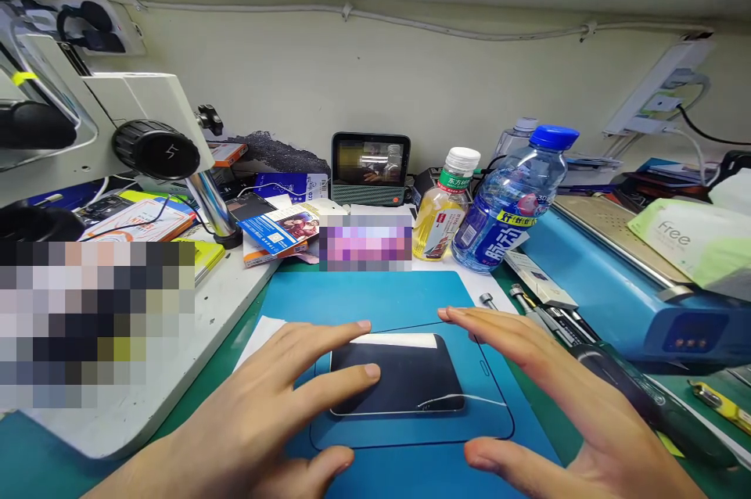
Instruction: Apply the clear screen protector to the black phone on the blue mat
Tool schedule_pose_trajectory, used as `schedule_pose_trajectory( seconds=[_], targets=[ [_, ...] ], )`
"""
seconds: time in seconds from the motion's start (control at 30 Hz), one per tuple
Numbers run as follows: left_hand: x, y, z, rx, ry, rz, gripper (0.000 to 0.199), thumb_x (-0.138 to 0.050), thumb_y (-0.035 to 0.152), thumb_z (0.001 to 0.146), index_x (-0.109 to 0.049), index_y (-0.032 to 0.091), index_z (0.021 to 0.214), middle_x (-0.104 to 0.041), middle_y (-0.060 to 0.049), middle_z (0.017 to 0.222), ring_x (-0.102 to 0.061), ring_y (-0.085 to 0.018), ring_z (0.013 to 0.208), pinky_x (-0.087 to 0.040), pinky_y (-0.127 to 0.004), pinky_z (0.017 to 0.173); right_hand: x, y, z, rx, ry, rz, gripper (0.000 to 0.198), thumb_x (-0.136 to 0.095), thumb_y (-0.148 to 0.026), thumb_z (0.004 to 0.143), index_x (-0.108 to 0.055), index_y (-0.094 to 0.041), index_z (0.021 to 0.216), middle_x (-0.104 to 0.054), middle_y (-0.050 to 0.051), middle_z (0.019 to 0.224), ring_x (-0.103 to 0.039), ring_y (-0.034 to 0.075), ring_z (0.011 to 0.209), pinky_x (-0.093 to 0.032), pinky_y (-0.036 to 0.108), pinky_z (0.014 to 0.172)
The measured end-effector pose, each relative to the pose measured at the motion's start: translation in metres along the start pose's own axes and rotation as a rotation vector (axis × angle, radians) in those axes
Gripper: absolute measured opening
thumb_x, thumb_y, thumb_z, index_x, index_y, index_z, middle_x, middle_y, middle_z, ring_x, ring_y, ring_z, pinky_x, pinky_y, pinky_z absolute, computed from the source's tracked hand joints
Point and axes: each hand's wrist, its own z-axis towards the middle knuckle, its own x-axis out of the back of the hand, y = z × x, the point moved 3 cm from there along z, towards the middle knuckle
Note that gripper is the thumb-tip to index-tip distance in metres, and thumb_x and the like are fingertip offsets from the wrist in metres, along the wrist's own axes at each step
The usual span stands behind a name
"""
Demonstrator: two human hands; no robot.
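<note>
A pale wall (264, 77) with a cable along it stands behind my green bench (214, 367). On my right sits a blue machine (610, 280); a blue mat (364, 292) lies in front of me. My left hand (258, 405) and right hand (563, 382) both have their fingers spread, pinching nothing. Between them, the black panel (404, 382) lies flat on the mat, one left fingertip over it; I can't tell if it's touching. A thin white strand (469, 397) crosses its near right corner.
</note>
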Motion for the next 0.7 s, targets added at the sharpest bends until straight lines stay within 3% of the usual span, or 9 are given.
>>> schedule_pose_trajectory(
  seconds=[0.23, 0.37, 0.5, 0.6, 0.7],
  targets=[
    [-0.002, 0.0, 0.0, 0.013, -0.015, -0.068, 0.049, -0.063, 0.037, 0.106, -0.047, 0.03, 0.152, -0.049, -0.008, 0.166, -0.054, -0.023, 0.145, -0.043, -0.034, 0.119, -0.002, 0.003, -0.003, -0.033, -0.011, -0.014, 0.07, -0.074, -0.062, 0.095, -0.049, -0.043, 0.157, -0.066, -0.003, 0.152, -0.069, 0.025, 0.134, -0.06, 0.033, 0.105],
    [-0.007, -0.005, -0.004, 0.084, 0.009, -0.22, 0.062, -0.069, 0.028, 0.1, -0.04, 0.035, 0.155, -0.051, -0.005, 0.164, -0.054, -0.023, 0.146, -0.043, -0.033, 0.121, -0.005, 0.009, -0.01, -0.045, -0.039, -0.012, 0.074, -0.075, -0.063, 0.093, -0.048, -0.043, 0.159, -0.066, 0.0, 0.152, -0.068, 0.03, 0.134, -0.06, 0.04, 0.105],
    [-0.013, -0.011, -0.014, 0.244, 0.029, -0.482, 0.065, -0.072, 0.038, 0.101, -0.04, 0.042, 0.157, -0.053, -0.002, 0.161, -0.053, -0.026, 0.146, -0.043, -0.035, 0.122, -0.006, 0.014, -0.012, -0.036, -0.096, 0.001, 0.074, -0.068, -0.071, 0.095, -0.047, -0.044, 0.161, -0.063, 0.0, 0.156, -0.066, 0.032, 0.137, -0.061, 0.044, 0.104],
    [-0.013, -0.015, -0.014, 0.446, 0.07, -0.749, 0.048, -0.064, 0.053, 0.105, -0.053, 0.04, 0.15, -0.061, -0.002, 0.152, -0.06, -0.026, 0.135, -0.046, -0.034, 0.115, -0.007, 0.015, -0.01, -0.01, -0.125, 0.004, 0.073, -0.054, -0.077, 0.1, -0.041, -0.044, 0.164, -0.06, -0.001, 0.159, -0.065, 0.031, 0.138, -0.061, 0.042, 0.102],
    [-0.016, -0.02, -0.006, 0.588, 0.09, -1.121, 0.046, -0.052, 0.065, 0.107, -0.067, 0.032, 0.136, -0.072, -0.007, 0.138, -0.069, -0.024, 0.113, -0.054, -0.033, 0.096, -0.009, 0.013, -0.008, 0.022, -0.084, -0.046, 0.08, -0.049, -0.077, 0.102, -0.031, -0.038, 0.17, -0.053, 0.001, 0.165, -0.06, 0.03, 0.144, -0.059, 0.04, 0.105]
  ],
)
